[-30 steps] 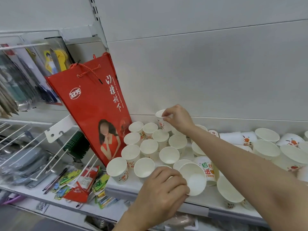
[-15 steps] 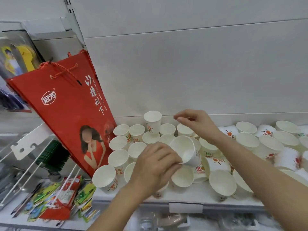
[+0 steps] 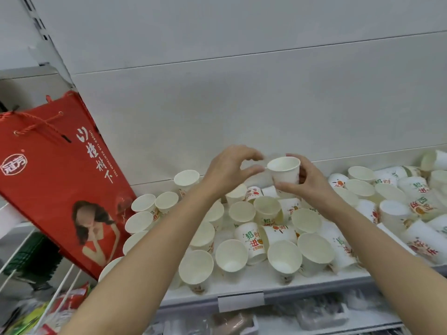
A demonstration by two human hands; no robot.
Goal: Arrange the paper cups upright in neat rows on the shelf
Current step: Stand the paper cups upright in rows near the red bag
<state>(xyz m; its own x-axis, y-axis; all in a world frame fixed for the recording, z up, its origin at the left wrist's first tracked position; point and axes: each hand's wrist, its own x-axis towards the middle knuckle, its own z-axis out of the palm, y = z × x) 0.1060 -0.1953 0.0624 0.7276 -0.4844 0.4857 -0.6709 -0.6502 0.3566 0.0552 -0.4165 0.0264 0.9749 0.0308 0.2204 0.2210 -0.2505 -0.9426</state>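
My right hand (image 3: 306, 180) grips a white paper cup (image 3: 284, 169) upright, raised above the back of the white shelf (image 3: 242, 290). My left hand (image 3: 229, 169) hovers just left of it, fingers loosely curved, thumb tip touching the cup's rim. Several cups stand upright in rows at the shelf's left, among them one at the back (image 3: 186, 180) and one at the front (image 3: 196, 268). To the right, several printed cups (image 3: 251, 239) lie tipped over in a loose heap (image 3: 416, 206).
A red gift bag (image 3: 60, 180) leans against the shelf's left end beside the upright cups. White wire hooks (image 3: 60, 293) and packaged goods hang lower left. A grey back panel (image 3: 242, 105) rises behind the shelf. Wrapped goods lie on the shelf below (image 3: 321, 313).
The cup passed from my left hand to my right, and both hands rose toward the shelf's back. The view swung right, so the red bag sits further left.
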